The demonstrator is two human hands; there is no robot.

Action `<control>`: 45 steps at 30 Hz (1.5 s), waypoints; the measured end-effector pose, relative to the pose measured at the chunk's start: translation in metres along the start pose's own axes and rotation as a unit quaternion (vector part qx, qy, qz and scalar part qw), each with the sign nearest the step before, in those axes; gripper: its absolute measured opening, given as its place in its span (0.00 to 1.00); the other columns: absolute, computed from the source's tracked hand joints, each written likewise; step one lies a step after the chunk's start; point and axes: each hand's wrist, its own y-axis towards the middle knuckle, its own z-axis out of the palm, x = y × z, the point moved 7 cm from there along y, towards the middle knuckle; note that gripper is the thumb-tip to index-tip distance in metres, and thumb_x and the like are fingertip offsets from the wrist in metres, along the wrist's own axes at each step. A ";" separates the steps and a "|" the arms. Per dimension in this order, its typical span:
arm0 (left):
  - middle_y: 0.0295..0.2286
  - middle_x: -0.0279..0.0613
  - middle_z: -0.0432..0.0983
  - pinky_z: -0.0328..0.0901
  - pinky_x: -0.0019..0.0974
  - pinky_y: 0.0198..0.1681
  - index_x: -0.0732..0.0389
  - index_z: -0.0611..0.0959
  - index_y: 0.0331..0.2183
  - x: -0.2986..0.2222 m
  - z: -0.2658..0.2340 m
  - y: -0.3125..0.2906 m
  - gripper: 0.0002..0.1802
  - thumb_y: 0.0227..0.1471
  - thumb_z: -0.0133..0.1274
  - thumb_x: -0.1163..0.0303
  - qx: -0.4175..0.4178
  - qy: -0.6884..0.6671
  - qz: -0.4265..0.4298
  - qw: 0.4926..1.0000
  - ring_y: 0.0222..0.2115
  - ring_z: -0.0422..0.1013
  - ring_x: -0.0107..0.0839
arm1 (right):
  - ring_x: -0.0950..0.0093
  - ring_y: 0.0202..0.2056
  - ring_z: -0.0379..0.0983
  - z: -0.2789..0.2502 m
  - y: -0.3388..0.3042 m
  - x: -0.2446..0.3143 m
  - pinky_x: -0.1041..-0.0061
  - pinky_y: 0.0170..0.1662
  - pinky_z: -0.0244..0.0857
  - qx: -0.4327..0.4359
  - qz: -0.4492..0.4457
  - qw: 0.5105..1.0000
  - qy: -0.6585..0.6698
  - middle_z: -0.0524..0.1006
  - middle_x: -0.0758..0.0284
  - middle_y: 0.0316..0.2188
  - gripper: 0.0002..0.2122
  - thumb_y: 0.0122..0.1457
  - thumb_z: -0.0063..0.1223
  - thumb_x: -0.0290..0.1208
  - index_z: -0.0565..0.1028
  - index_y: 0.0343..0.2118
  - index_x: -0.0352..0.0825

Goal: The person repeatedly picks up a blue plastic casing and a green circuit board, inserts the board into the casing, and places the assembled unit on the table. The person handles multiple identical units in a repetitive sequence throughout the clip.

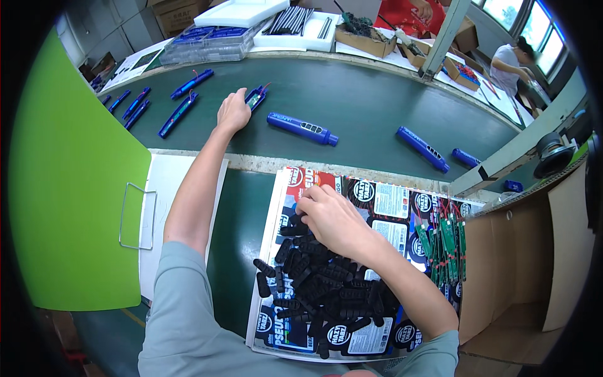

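My left hand (233, 112) reaches out over the green conveyor belt, its fingers closed at the near end of an open blue casing (256, 98). A green circuit board and a red wire show in that casing. My right hand (333, 217) is over the upper part of a pile of black ribbed rubber pieces (326, 279). Its fingers are curled together and pointing down, and whatever is between the fingertips is hidden. The pile lies on a tray (250, 327) lined with printed sheets. Several green circuit boards (447, 248) with red wires lie at the tray's right side.
More open blue casings (178, 115) lie on the belt at left; closed blue tubes (303, 129) lie at right. A cardboard box (518, 264) stands at right, a green panel (81, 188) at left. A metal post (524, 135) rises at right. Another person (507, 66) sits far right.
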 end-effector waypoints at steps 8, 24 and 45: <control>0.48 0.52 0.75 0.63 0.47 0.59 0.63 0.81 0.50 -0.114 -0.021 -0.067 0.27 0.43 0.56 0.75 0.092 -0.065 0.356 0.928 0.52 0.70 0.49 | 0.58 0.35 0.76 -0.039 -0.027 -0.018 0.63 0.41 0.70 -0.113 0.099 0.967 0.205 0.77 0.56 0.36 0.12 0.56 0.60 0.22 0.72 0.43 0.30; 0.42 0.45 0.79 0.74 0.31 0.40 0.67 0.71 0.58 -0.219 -0.068 -0.224 0.24 0.69 0.44 0.61 0.343 -0.679 0.019 0.649 0.37 0.78 0.27 | 0.84 0.30 0.69 -0.113 -0.126 -0.051 0.82 0.33 0.63 -0.333 0.215 0.886 0.241 0.76 0.72 0.32 0.10 0.57 0.59 0.20 0.77 0.42 0.29; 0.27 0.36 0.81 0.68 0.27 0.31 0.69 0.83 0.44 -0.264 -0.089 -0.294 0.14 0.60 0.57 0.71 0.248 -0.639 0.036 0.727 0.29 0.73 0.17 | 0.60 0.39 0.68 -0.143 -0.145 0.028 0.65 0.43 0.63 -0.448 0.131 0.877 -0.115 0.69 0.61 0.36 0.14 0.47 0.66 0.21 0.75 0.37 0.31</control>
